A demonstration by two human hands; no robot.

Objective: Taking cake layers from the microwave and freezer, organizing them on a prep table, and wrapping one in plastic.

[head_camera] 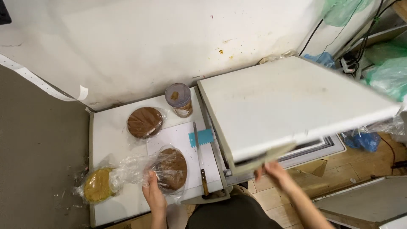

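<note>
My left hand (153, 193) rests on a brown round cake layer (173, 168) wrapped in clear plastic, lying on a white board (178, 140) on the white counter (108, 135). My right hand (271, 171) grips the front edge of a raised white chest-freezer lid (288, 101), which stands tilted open. A second brown cake layer (144, 122) lies in plastic further back. A yellow cake layer (97, 184) in crumpled plastic sits at the counter's left front.
A long knife (199, 159) and a teal toothed scraper (201, 138) lie on the board's right side. A lidded clear jar of brown paste (179, 99) stands at the back. Blue and green plastic bags sit at right; wooden floor below.
</note>
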